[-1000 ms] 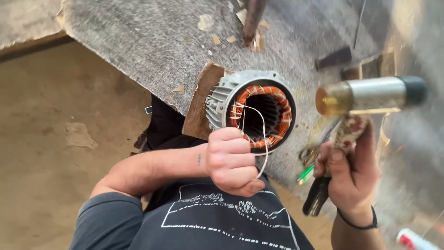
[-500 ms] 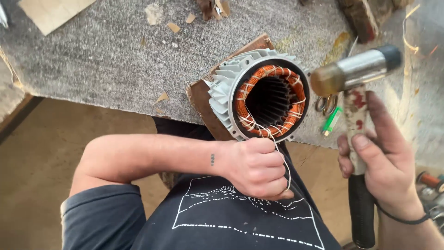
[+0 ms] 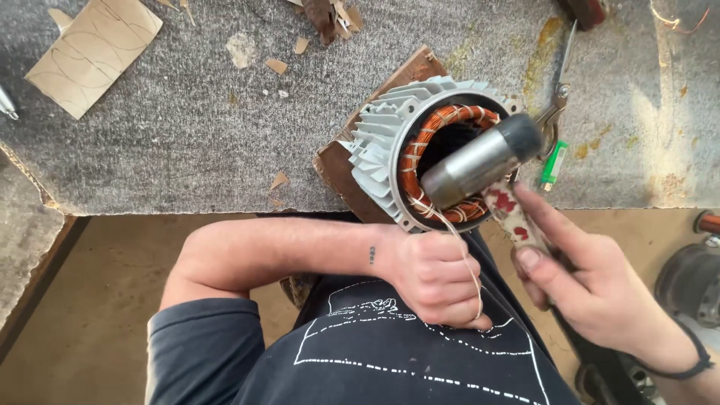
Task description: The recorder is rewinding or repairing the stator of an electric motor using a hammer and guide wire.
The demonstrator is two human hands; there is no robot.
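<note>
The left hand (image 3: pixel 435 274) is clenching into a fist just below a grey finned metal motor housing (image 3: pixel 390 142), and it is grasping a thin pale cord (image 3: pixel 459 244) that is running up from the fist to the lower rim of the housing and looping down over the knuckles. Inside that housing, the copper-orange windings bound with pale lacing (image 3: pixel 420 150) are showing as a ring around a dark slotted bore. The housing is lying on its side on a small brown wooden board (image 3: pixel 337 161), which is sitting at the near edge of a grey carpet-covered workbench (image 3: pixel 187 127), its open mouth facing the person. The right hand (image 3: pixel 592 285) is gripping the red-and-white mottled handle of a hammer with a grey cylindrical metal head (image 3: pixel 480 161), fingers wrapping the handle and the forefinger stretching along it; the head is hovering across the front of the housing's opening, though whether it is touching the windings cannot be told. Just behind the hammer head, a pair of metal scissors (image 3: pixel 559 86) is lying on the bench beside a small green object (image 3: pixel 553 163). A piece of brown cardboard with pencilled curves (image 3: pixel 94 56) is resting at the far left of the bench, well apart from the housing.
</note>
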